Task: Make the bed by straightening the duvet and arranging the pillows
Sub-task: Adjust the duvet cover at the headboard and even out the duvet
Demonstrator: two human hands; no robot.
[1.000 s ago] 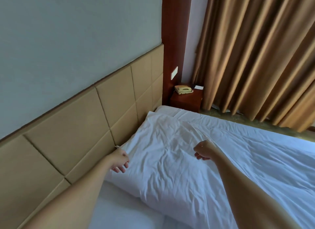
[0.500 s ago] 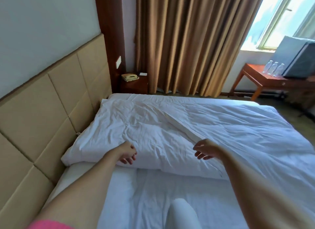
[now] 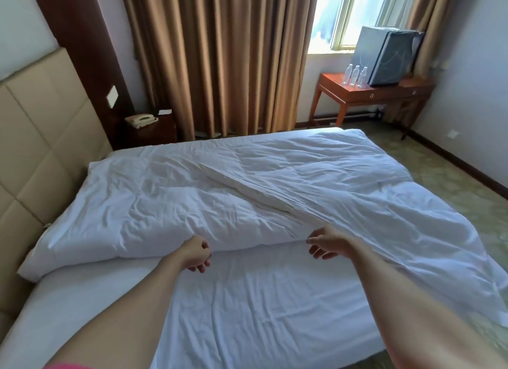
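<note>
Duvet, white and crumpled, lies bunched on smooth sheet.

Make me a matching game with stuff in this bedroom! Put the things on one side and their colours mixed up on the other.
Things:
1. duvet
2. curtain
3. telephone
4. desk

Colours:
A. reddish wood
B. white
C. cream
D. golden brown

Pairs: 1-B, 2-D, 3-C, 4-A
</note>
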